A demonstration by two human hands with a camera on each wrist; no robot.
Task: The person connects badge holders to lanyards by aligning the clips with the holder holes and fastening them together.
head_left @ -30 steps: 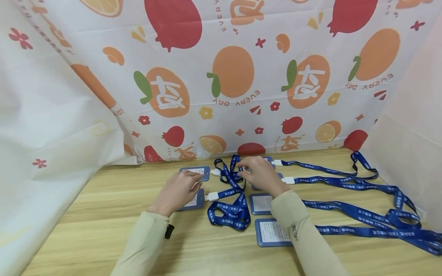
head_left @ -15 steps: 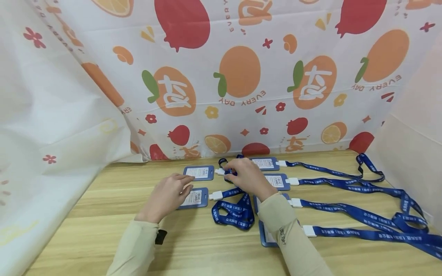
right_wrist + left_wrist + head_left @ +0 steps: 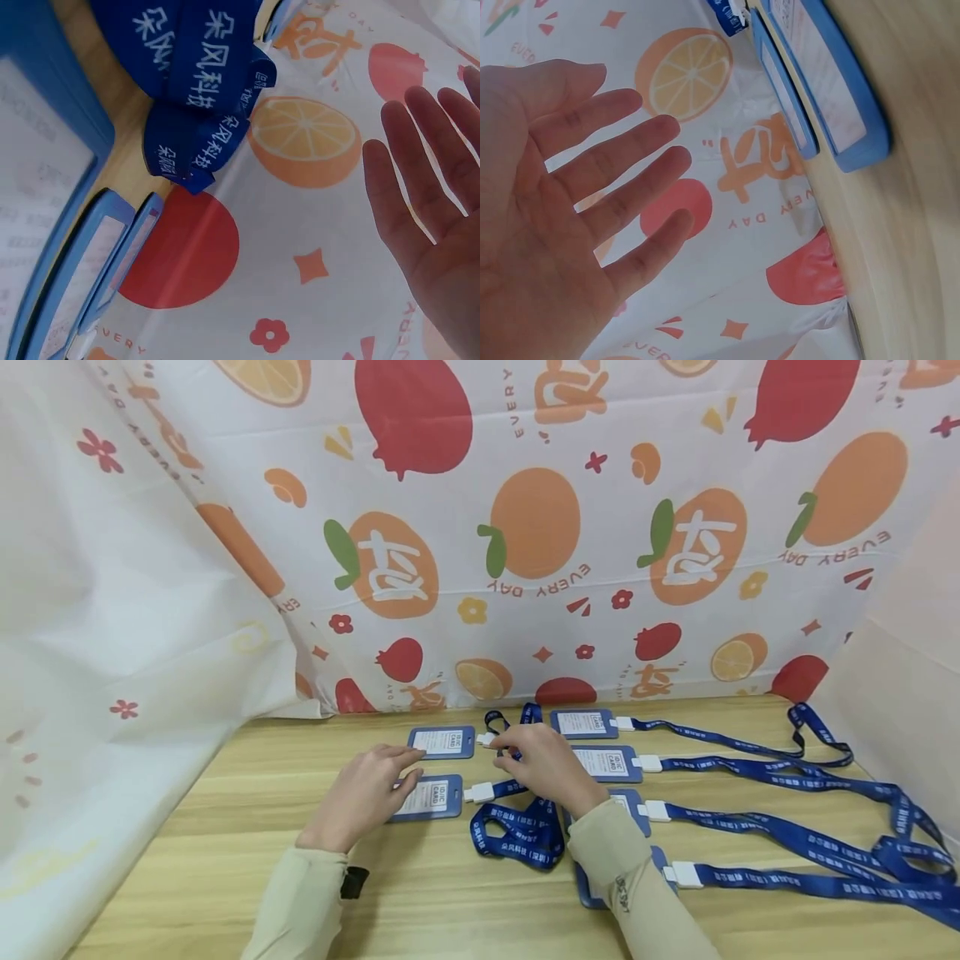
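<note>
Two blue ID badge holders lie on the table at the left, a far one [image 3: 442,742] and a near one [image 3: 426,798]. My left hand [image 3: 363,797] hovers by their left ends with its fingers straight, overlapping the near holder; in the left wrist view the palm [image 3: 547,180] holds nothing. My right hand [image 3: 543,764] is over the far holder's blue lanyard [image 3: 531,714], fingertips right at its white clip [image 3: 487,740]. The right wrist view has its fingers [image 3: 420,172] extended beside the lanyard loops [image 3: 202,67]. The near holder's lanyard [image 3: 517,835] lies folded.
Several more badge holders [image 3: 581,723] form a column right of centre, partly under my right hand and sleeve. Their lanyards [image 3: 780,768] stretch right across the wooden table [image 3: 442,910]. A fruit-print cloth [image 3: 465,610] hangs behind, with white cloth [image 3: 172,652] at the left.
My right hand has moved left from the right-hand column to the far left holder's clip. My left hand has drawn back, uncovering more of both left cards. The head view has turned slightly left.
</note>
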